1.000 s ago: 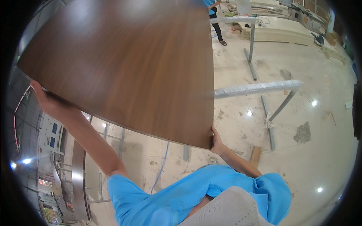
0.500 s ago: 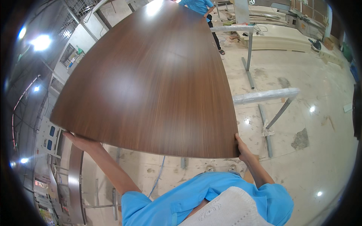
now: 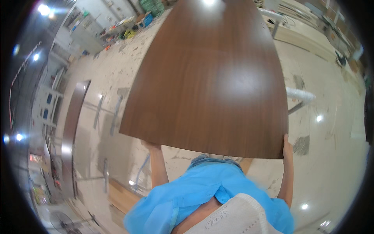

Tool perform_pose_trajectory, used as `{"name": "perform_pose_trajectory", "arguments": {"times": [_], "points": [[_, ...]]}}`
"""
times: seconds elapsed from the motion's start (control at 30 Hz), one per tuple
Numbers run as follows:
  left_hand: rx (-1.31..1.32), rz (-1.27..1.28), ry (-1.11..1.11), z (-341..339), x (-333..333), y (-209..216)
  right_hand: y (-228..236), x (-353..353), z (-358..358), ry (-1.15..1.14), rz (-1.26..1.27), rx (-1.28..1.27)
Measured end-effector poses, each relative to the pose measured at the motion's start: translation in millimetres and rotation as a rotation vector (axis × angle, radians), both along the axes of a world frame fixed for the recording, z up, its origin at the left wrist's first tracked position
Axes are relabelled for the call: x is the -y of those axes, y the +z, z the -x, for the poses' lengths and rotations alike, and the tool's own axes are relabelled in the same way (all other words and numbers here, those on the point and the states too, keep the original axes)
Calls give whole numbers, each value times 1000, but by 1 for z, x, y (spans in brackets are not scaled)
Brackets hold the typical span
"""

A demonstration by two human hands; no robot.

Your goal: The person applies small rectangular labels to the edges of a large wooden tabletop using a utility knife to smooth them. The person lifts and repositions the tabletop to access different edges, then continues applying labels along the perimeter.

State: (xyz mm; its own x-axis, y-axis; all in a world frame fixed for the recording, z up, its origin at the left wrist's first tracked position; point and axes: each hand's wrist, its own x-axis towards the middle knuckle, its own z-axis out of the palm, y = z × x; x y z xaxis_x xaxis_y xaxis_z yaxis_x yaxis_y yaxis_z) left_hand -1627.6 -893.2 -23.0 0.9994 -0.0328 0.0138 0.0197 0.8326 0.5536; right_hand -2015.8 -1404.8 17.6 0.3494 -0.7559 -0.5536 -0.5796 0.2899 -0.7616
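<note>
A large dark-brown wood-grain panel [image 3: 202, 93] stretches away from me and fills the middle of the view. My left hand [image 3: 151, 146] grips its near edge toward the left corner, with the fingers hidden beneath. At the near right corner, my right hand [image 3: 287, 145] is wrapped round the side edge, its thumb along the rim. Part of a stand with a plastic-wrapped crossbar [image 3: 300, 94] shows past the panel's right side; the rest of it is hidden behind the panel.
Another long brown board [image 3: 74, 128] lies on metal supports to the left. Pale stacked sheets [image 3: 306, 43] stand at the far right. Cluttered goods [image 3: 132, 29] line the far left wall. A fan [image 3: 60, 220] is at the lower left. A light-brown board [image 3: 122, 195] lies near my left side.
The panel's near end has swung to the right and narrowed in view, both hands moving with it. More floor shows on the left. The person at the far end is hidden now.
</note>
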Motion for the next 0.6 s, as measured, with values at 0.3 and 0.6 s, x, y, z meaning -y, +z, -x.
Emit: {"name": "perform_pose_trajectory", "arguments": {"times": [0.3, 0.6], "points": [[-281, 283, -250, 106, 96, -59, -32, 98, 89, -46, 166, -168], [-482, 219, -223, 127, 129, -79, -58, 119, 103, -148, 173, -181]]}}
